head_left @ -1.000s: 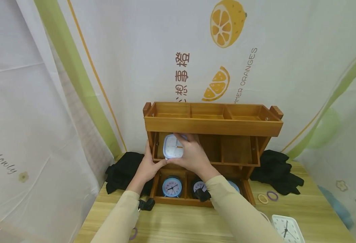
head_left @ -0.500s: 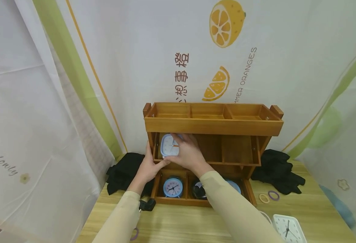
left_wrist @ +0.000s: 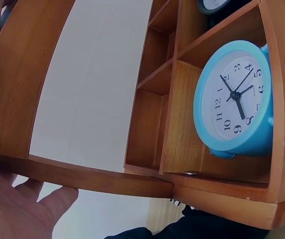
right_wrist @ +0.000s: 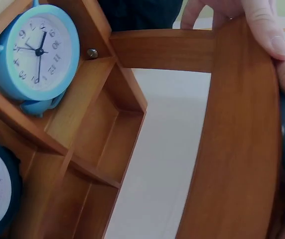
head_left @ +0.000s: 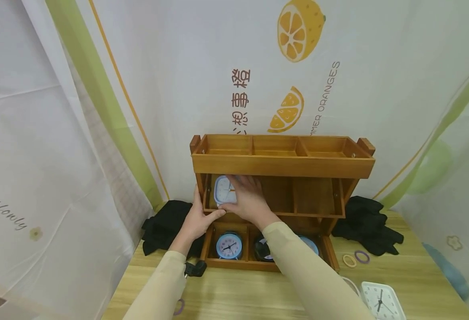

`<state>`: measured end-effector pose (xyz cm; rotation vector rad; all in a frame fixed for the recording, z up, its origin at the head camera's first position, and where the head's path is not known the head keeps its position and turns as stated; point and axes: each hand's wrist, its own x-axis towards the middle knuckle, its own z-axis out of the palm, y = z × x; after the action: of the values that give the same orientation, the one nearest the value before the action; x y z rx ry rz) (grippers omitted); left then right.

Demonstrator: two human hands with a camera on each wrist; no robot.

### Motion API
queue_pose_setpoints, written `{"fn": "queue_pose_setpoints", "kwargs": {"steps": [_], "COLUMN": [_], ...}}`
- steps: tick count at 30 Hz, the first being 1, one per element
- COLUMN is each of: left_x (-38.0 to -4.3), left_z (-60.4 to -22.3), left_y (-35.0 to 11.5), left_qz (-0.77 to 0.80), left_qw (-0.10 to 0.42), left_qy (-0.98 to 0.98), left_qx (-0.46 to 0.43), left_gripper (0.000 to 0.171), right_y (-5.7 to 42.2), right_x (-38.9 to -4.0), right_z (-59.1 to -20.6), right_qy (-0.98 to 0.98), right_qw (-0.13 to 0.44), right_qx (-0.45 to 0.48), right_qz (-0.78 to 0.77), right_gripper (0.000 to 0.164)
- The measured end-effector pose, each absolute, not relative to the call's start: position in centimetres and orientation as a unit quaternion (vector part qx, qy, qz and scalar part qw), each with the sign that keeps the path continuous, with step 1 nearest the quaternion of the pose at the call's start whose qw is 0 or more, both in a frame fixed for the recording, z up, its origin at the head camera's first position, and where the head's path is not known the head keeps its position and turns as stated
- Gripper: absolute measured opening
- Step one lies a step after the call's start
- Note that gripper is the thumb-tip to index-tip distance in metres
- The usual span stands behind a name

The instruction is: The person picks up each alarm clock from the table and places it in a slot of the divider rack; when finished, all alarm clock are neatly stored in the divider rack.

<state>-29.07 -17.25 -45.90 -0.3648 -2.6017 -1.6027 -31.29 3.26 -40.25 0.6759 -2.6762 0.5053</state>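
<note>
A white square alarm clock with a pale blue rim (head_left: 222,190) sits in the left compartment of the middle tier of a wooden three-tier organizer (head_left: 282,166). My right hand (head_left: 251,200) holds this clock by its right side, thumb low at the front and fingers over the top. My left hand (head_left: 196,218) grips the left end of the middle tray, its thumb along the front edge. In the left wrist view, fingers of the left hand (left_wrist: 30,209) reach around the outside of the tray's end wall. The clock's right part is hidden by my right hand.
Below, the bottom tier holds a round blue alarm clock (head_left: 229,246), a dark round clock (head_left: 261,249) and another blue one (head_left: 309,244). Black cloths (head_left: 366,226) flank the organizer. A white square clock (head_left: 383,300) and hair ties (head_left: 361,257) lie at the right.
My right hand has shifted slightly left and settled the white-and-blue clock deeper into the left compartment. My left hand keeps its hold on the tray.
</note>
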Motion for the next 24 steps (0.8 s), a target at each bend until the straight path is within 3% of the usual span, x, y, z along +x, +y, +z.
{"fn": "queue_pose_setpoints", "kwargs": {"steps": [11, 17, 24], "left_x": [-29.3, -29.2, -29.2], "left_z": [-46.0, -46.0, -46.0], "left_y": [-17.4, -17.3, -17.2], "left_qz": [-0.519, -0.507, -0.504], "left_qw": [0.042, 0.043, 0.040], "left_qy": [-0.843, -0.851, -0.855], "left_qx": [-0.134, -0.128, -0.117], "left_gripper": [0.122, 0.122, 0.123], "right_y": [3.7, 4.5, 6.2], "right_x": [-30.7, -29.8, -28.3], "right_z": [-40.5, -40.8, -41.6], "right_qy": [-0.941, -0.932, -0.909], "right_qw": [0.138, 0.155, 0.206], "right_qx": [0.259, 0.282, 0.315], "right_qz": [0.167, 0.168, 0.177], "right_gripper": [0.087, 0.089, 0.104]}}
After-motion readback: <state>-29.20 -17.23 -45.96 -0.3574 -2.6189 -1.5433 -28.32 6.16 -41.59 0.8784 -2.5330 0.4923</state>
